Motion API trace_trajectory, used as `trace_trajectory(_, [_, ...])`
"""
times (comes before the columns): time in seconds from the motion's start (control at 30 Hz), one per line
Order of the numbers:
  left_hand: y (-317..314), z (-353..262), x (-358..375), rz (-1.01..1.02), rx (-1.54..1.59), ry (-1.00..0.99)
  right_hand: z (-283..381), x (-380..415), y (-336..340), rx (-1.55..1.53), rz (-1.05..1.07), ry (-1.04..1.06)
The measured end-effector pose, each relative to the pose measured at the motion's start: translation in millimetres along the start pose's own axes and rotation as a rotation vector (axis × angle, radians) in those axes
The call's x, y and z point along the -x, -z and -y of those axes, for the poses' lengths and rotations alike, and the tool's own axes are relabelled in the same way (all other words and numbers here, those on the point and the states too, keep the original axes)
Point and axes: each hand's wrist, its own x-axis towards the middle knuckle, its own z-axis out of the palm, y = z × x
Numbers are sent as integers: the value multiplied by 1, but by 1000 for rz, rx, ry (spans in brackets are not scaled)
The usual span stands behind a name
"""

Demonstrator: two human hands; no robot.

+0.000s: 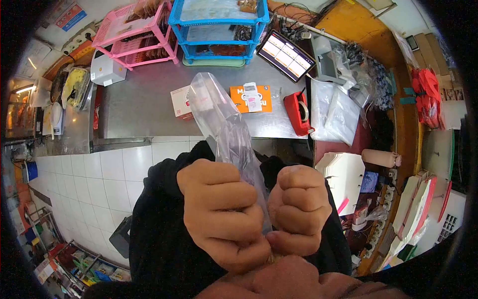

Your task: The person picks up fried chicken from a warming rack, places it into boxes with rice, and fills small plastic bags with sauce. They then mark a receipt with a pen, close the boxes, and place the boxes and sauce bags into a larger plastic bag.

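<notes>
Bag [226, 127] between both fists; tape dispenser [298, 113] on counter [144, 107] behind

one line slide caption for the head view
Both hands, left and right, grip a clear plastic bag above a steel counter.

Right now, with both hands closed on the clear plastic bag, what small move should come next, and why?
Probably draw the two fists slightly apart to open the bag's mouth. The left hand and right hand both pinch the lower end of the clear plastic bag close together, and it stands up flat and twisted above the steel counter, so nothing could go in it as it is.
</notes>
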Motion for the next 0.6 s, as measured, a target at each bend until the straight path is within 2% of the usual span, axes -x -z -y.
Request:
trace_trajectory(0.27, [7, 6, 6, 85, -32, 73, -8, 6, 6, 68, 60, 3])
trace_trajectory(0.33, [4, 16, -1, 63, 29, -77, -11, 8, 8, 84, 67, 14])
trace_trajectory(0.37, [7, 19, 0, 64, 28, -78, -13, 9, 10, 109, 80, 10])
trace_trajectory(0.43, [15, 24, 0, 228, 11, -48, -17, 13, 17, 129, 90, 13])
trace_trajectory(0.5, [11, 30, 6, 205, -11, -69, -22, 16, 27, 195, 190, -26])
trace_trajectory(0.6, [5, 32, 16, 153, -34, -88, -23, 19, 30, 181, 193, -3])
